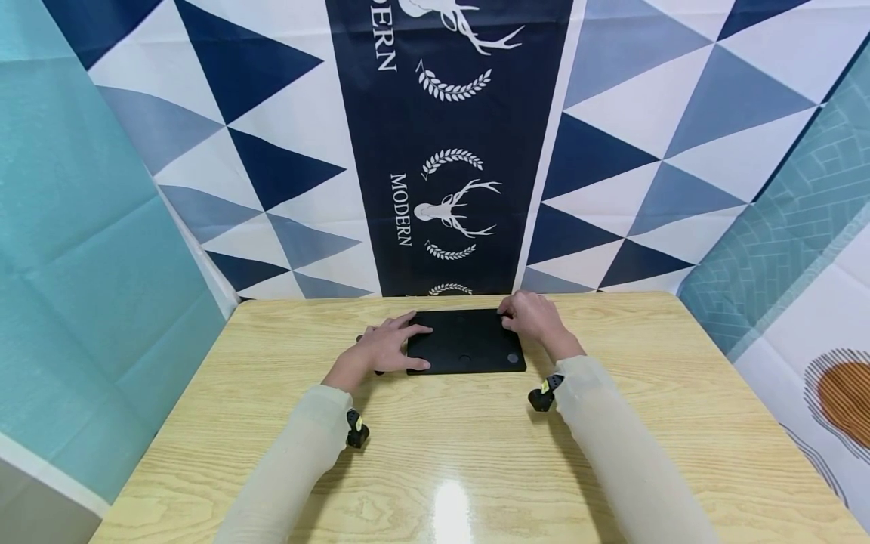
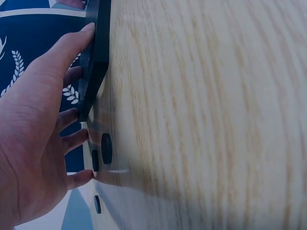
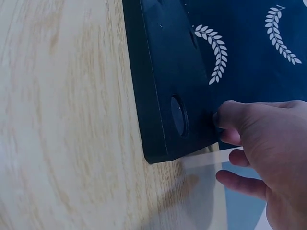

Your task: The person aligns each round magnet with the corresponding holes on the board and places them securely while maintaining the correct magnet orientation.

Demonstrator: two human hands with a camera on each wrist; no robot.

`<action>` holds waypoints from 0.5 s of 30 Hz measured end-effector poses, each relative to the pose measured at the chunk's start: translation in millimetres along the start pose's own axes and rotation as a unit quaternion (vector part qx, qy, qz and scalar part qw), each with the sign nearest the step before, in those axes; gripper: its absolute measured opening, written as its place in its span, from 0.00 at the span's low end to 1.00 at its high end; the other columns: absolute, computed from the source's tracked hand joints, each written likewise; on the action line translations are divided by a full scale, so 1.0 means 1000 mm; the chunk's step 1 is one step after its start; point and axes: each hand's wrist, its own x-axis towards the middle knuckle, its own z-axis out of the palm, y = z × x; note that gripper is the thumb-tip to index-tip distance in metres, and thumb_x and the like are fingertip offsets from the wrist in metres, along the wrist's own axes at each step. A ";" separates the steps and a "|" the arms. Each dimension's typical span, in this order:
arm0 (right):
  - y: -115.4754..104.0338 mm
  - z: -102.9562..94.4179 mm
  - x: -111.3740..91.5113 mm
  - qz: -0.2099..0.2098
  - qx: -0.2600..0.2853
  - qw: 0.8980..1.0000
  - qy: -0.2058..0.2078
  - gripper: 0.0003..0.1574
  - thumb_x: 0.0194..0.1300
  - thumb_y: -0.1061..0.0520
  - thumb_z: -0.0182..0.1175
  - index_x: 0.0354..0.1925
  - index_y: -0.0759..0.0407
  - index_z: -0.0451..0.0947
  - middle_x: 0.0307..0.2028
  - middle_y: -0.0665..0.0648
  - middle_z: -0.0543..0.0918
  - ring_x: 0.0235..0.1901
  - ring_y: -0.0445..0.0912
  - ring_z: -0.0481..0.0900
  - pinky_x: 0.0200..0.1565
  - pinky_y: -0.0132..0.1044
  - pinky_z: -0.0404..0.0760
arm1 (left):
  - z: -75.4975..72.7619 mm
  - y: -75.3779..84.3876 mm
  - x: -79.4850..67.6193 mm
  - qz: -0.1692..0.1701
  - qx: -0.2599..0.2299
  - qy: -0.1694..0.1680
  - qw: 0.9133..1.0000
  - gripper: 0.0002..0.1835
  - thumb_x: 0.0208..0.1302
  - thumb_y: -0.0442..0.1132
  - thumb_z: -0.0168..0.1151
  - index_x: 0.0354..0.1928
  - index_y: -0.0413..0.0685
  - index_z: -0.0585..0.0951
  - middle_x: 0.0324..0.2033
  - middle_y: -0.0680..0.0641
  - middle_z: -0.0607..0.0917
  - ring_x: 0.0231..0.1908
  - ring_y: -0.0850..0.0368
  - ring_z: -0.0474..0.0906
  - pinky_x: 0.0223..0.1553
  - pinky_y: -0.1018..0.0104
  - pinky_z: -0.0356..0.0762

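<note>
A flat black rectangular board [image 1: 469,344] lies near the table's far edge, with round recesses in its face. A dark disc [image 3: 178,115] sits in its near right corner. My left hand [image 1: 390,344] rests spread over the board's left end, thumb on the near left corner and fingers reaching across the left edge. At the far right corner my right hand [image 1: 537,317] has its thumb and fingers curled, pinching a small dark disc [image 3: 216,119] mostly hidden by the fingertips. Small black discs [image 2: 106,148] lie on the table beneath the left hand's outer fingers.
The pale wooden table [image 1: 435,438] ends just beyond the board, at a patterned cloth wall [image 1: 448,151]. Teal cloth [image 1: 102,264] hangs on the left side. Each sleeve carries a small black wrist camera [image 1: 541,397].
</note>
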 end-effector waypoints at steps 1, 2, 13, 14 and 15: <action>0.002 0.002 0.002 0.001 -0.002 1.000 -0.002 0.13 0.71 0.52 0.74 0.52 0.50 0.96 0.38 0.54 0.93 0.36 0.50 0.85 0.37 0.50 0.84 | 0.000 0.000 0.000 0.000 0.001 -0.001 1.000 0.42 0.76 0.69 0.67 0.88 0.72 0.68 0.94 0.47 0.48 0.91 0.31 0.50 0.83 0.19 0.54; 0.003 0.003 0.002 0.000 -0.002 1.000 -0.004 0.13 0.72 0.52 0.74 0.52 0.50 0.96 0.38 0.54 0.93 0.36 0.51 0.86 0.37 0.51 0.84 | 0.000 0.000 0.000 0.001 0.001 0.000 1.000 0.42 0.76 0.69 0.67 0.88 0.72 0.68 0.94 0.47 0.48 0.91 0.31 0.51 0.83 0.19 0.54; -0.026 -0.025 -0.018 -0.015 -0.012 1.000 0.003 0.08 0.74 0.58 0.72 0.47 0.55 0.96 0.46 0.59 0.97 0.46 0.58 0.93 0.48 0.60 0.91 | -0.001 0.000 0.000 0.003 0.001 0.000 1.000 0.42 0.76 0.69 0.67 0.87 0.72 0.68 0.94 0.46 0.49 0.91 0.31 0.51 0.83 0.19 0.54; -0.025 -0.023 -0.018 -0.017 -0.013 1.000 0.005 0.08 0.74 0.58 0.72 0.47 0.54 0.97 0.46 0.59 0.97 0.45 0.58 0.93 0.47 0.60 0.91 | -0.001 -0.001 0.000 0.003 0.001 0.000 1.000 0.42 0.76 0.68 0.67 0.87 0.71 0.68 0.94 0.46 0.49 0.91 0.31 0.51 0.83 0.19 0.54; -0.017 -0.016 -0.013 -0.026 -0.018 0.999 0.015 0.07 0.74 0.57 0.73 0.46 0.53 0.97 0.45 0.58 0.97 0.43 0.57 0.93 0.45 0.58 0.91 | -0.001 0.000 0.000 0.003 0.001 0.000 1.000 0.42 0.76 0.69 0.67 0.87 0.71 0.68 0.94 0.46 0.49 0.91 0.31 0.51 0.83 0.19 0.55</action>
